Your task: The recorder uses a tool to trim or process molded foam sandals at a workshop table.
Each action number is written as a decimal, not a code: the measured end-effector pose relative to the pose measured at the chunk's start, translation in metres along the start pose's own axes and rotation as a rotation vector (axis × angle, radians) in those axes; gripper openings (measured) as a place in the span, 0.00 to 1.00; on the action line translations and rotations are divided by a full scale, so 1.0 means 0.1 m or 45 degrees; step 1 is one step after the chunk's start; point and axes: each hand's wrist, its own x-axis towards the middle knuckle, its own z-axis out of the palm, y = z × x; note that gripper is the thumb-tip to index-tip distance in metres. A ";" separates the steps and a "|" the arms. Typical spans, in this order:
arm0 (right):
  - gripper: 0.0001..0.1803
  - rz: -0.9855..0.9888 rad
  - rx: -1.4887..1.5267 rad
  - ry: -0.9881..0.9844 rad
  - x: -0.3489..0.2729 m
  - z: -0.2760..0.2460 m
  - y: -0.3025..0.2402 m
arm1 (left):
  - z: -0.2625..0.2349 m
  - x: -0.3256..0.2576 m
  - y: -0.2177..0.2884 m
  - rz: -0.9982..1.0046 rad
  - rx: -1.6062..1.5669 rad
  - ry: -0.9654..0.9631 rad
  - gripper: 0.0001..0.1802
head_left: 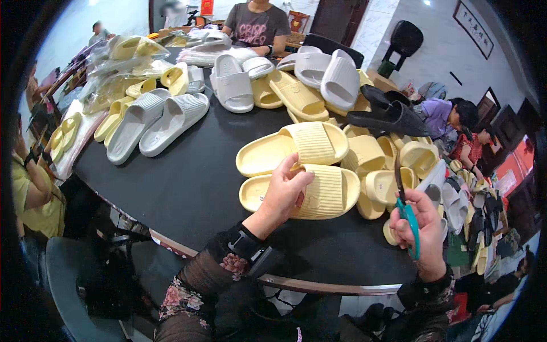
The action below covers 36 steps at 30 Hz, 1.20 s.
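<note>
A pair of yellow slide slippers lies side by side on the black table (pixel 188 188). My left hand (pixel 279 196) is closed on the near yellow slipper (pixel 330 194) at its ribbed strap, with some fingers hidden inside the opening. The far yellow slipper (pixel 322 142) lies just beyond my fingertips. Scissors (pixel 408 219) with teal handles are held in my right hand (pixel 424 231), their dark blades pointing up and away. Behind the blades sits a heap of yellow slippers (pixel 387 182).
A grey pair of slippers (pixel 162 122) stands left, near bagged slippers (pixel 125 68). Grey slippers (pixel 342 80) and black slippers (pixel 393 117) top the pile at the back right. Across the table is a person in a dark shirt (pixel 259 28). A chair (pixel 68 279) stands lower left.
</note>
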 end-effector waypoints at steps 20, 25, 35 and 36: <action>0.21 -0.681 -0.560 0.263 0.38 -0.07 -0.11 | 0.06 -0.10 -0.02 -0.018 0.208 -0.091 0.21; 0.23 -0.514 -0.649 0.374 0.68 0.20 0.48 | 0.06 -0.13 -0.04 0.057 0.239 -0.081 0.22; 0.23 -0.510 -0.707 0.438 0.67 0.28 0.78 | 0.14 -0.19 -0.01 0.107 0.280 -0.149 0.23; 0.23 -0.508 -0.699 0.444 0.66 0.28 0.79 | 0.16 -0.21 0.01 0.120 0.310 -0.126 0.23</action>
